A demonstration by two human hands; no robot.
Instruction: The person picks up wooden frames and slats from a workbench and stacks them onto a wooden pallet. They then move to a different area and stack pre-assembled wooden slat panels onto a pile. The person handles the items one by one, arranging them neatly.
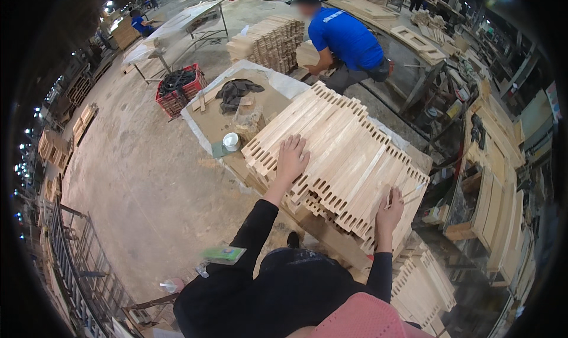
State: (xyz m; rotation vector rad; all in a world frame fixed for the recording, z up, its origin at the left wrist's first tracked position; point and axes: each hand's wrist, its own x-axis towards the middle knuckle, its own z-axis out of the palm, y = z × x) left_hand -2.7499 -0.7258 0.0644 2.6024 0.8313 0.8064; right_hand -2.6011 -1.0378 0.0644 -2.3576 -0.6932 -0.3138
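Note:
A stack of pale wooden slats (340,151) with slotted ends lies side by side on the worktable in front of me. My left hand (293,158) rests on the slats near their left end, palm down and fingers stretched out. Toward the right end, my right hand (389,212) is over the top layer with its fingers bent. A thin pencil-like stick (414,191) juts from those fingers; its exact kind is too small to tell. Lower layers of the stack show along the near edge, set unevenly.
On the table's left part are a white-lidded pot (231,141), a dark cloth (238,94) and a wooden block (248,120). A red crate (179,90) stands beyond. A co-worker in a blue shirt (348,37) bends by another slat stack (269,42). More slats (423,282) lie at lower right.

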